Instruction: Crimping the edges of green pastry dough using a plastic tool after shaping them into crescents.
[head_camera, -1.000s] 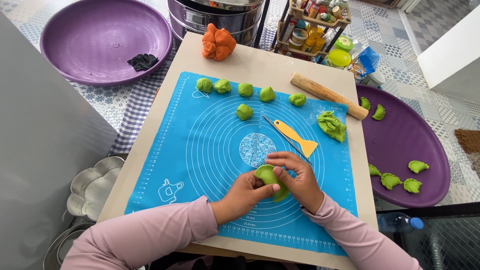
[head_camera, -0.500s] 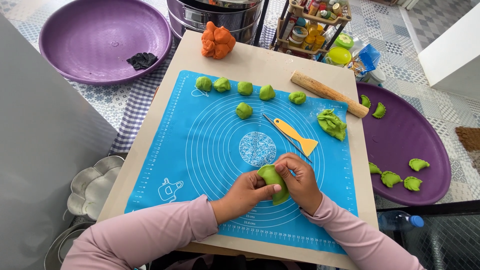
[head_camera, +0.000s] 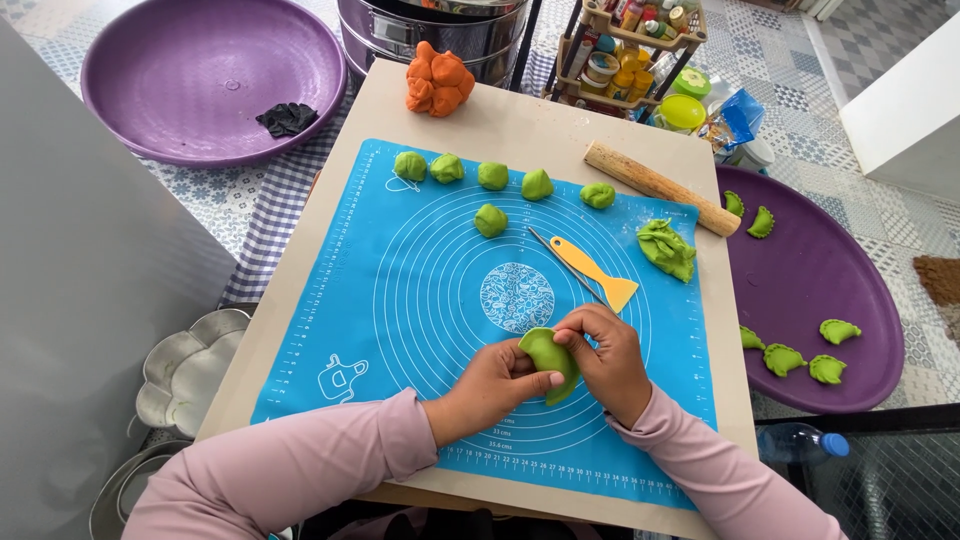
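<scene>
I see my left hand (head_camera: 492, 385) and right hand (head_camera: 607, 360) pressed together over the near part of the blue silicone mat (head_camera: 400, 300), both pinched shut on a folded green dough piece (head_camera: 553, 358) held between them. My left thumb lies on its near edge, and my right fingertips (head_camera: 568, 335) grip its far edge. Just beyond my right hand lies a yellow scraper (head_camera: 597, 274) with a thin metal pick (head_camera: 566, 265) beside it. Farther off, six green dough balls (head_camera: 492, 220) sit near the far edge of the mat, with a wooden rolling pin (head_camera: 660, 188) to the right. Shaped green dumplings (head_camera: 802, 357) rest in the purple tray (head_camera: 830, 290) on the right.
</scene>
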